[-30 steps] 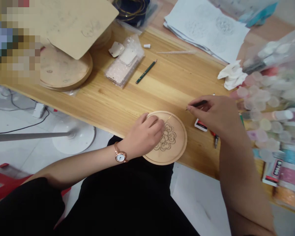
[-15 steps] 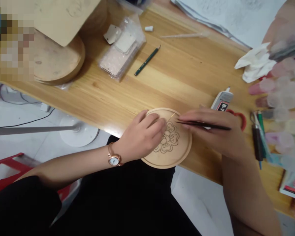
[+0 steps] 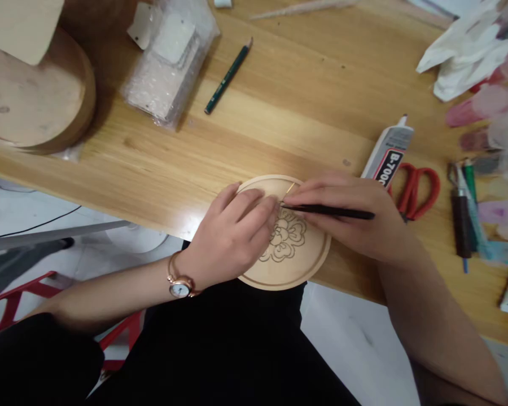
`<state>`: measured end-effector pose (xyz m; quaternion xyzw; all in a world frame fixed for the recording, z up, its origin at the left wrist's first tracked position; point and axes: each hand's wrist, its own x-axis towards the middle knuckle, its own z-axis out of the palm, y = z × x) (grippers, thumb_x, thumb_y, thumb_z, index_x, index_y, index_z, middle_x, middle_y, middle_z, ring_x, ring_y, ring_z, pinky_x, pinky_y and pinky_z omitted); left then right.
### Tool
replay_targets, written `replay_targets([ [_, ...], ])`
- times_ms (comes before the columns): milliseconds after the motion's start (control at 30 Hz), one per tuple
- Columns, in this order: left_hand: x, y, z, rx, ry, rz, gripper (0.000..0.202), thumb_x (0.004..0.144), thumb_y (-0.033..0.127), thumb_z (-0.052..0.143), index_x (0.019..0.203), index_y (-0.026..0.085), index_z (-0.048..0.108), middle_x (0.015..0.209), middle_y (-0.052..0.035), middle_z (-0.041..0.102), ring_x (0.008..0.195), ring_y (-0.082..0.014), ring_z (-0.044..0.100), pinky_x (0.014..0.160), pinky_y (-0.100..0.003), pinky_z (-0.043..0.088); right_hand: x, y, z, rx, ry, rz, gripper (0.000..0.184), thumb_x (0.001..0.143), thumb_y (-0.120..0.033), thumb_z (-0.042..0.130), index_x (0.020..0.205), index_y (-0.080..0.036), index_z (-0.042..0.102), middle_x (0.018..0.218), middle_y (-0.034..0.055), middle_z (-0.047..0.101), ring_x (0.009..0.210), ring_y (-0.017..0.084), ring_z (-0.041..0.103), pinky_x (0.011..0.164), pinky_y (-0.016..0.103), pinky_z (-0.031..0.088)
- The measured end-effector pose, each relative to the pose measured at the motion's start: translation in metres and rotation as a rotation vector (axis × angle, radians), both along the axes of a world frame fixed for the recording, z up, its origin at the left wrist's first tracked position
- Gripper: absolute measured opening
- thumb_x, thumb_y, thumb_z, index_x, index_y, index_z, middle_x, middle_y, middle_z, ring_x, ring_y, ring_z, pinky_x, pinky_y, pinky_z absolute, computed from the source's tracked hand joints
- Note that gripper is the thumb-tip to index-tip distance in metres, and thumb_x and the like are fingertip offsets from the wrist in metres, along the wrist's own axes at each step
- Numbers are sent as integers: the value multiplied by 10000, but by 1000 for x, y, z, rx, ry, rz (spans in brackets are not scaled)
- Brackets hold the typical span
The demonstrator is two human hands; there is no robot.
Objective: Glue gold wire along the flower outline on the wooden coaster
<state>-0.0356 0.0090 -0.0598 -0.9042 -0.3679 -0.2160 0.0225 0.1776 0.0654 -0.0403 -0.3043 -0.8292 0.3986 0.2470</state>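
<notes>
A round wooden disc (image 3: 296, 276) with a raised rim rests partly on my lap at the table edge; a dark flower outline (image 3: 291, 232) is drawn on it. My left hand (image 3: 241, 234) lies over the disc's left side, fingers bent, thumb hidden. A thin gold wire (image 3: 290, 188) slants up from its fingertips, which seem to pinch it. From the right, my right hand (image 3: 351, 217) grips slim black tweezers (image 3: 334, 211), their tips meeting the left fingertips beside the wire. The left part of the flower is covered by my left hand.
Right of the disc lie a glue tube (image 3: 387, 152) and red-handled scissors (image 3: 415, 192). A green pencil (image 3: 228, 76) and a plastic-wrapped pack (image 3: 169, 62) lie farther back. Round wooden pieces (image 3: 42, 96) stand at left; crumpled tissue (image 3: 465, 51) and paint pots (image 3: 482, 104) at right.
The tweezers' tips have moved left to my left fingertips. The gold wire stands a little steeper. The view has shifted down and closer, and another person's arm has left the picture.
</notes>
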Motion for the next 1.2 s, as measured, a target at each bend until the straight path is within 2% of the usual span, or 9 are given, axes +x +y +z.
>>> replay_targets([
  [400, 1, 1, -1, 7, -19, 5, 173, 862, 142, 590, 995, 56, 660, 1070, -99, 706, 952, -268, 643, 826, -470, 548, 0, 2, -2, -60, 16, -25, 161, 863, -163, 614, 987, -196, 712, 932, 46, 719, 872, 125, 665, 775, 267, 539],
  [800, -1, 0, -1, -5, -6, 4, 142, 894, 157, 543, 981, 102, 641, 1083, -91, 686, 984, -245, 618, 833, -450, 533, 1, 2, -1, -64, 0, -23, 195, 870, -194, 606, 1019, -261, 713, 951, 22, 724, 868, 139, 671, 774, 297, 561],
  [1033, -1, 0, 0, -1, 21, 15, 125, 895, 174, 547, 954, 123, 645, 1086, -67, 688, 983, -235, 617, 849, -429, 524, 0, 3, -2, -43, 22, -13, 196, 865, -166, 610, 1017, -243, 708, 944, 26, 720, 879, 133, 668, 780, 289, 554],
  [1200, 0, 0, 0, 2, -6, 10, 129, 879, 144, 567, 961, 87, 649, 1073, -88, 695, 969, -250, 620, 838, -449, 532, 0, 2, -3, -28, 33, -17, 194, 861, -154, 614, 1013, -230, 707, 941, 27, 720, 873, 123, 667, 771, 276, 552],
])
